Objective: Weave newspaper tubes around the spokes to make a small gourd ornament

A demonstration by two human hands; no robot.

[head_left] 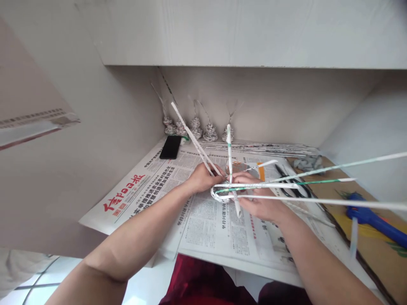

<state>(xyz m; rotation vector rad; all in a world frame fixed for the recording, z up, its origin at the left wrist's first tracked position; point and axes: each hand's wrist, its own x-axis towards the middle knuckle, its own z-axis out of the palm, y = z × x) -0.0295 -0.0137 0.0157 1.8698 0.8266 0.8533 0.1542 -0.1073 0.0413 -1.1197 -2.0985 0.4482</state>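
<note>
Between my hands is a small piece of weaving (pixel 219 195) made of rolled newspaper tubes bent around one another. Long paper tubes (pixel 324 201) stick out of it to the right, one reaching the frame edge. Other tubes point up and away. My left hand (pixel 202 178) pinches the far left side of the weave, where a long tube (pixel 192 136) slants up to the left. My right hand (pixel 259 201) is closed around the right side, its fingers partly hidden behind the tubes. An upright tube (pixel 229 154) crosses the weave between the hands.
Newspaper (pixel 203 235) covers the table. At the back stand several woven paper gourds (pixel 210 132), beside a black phone (pixel 170 147) and a bundle of paper tubes (pixel 270 149). Black scissors (pixel 307 190) lie right, near a blue glue gun (pixel 375 218) on cardboard (pixel 389 264). A shelf overhangs.
</note>
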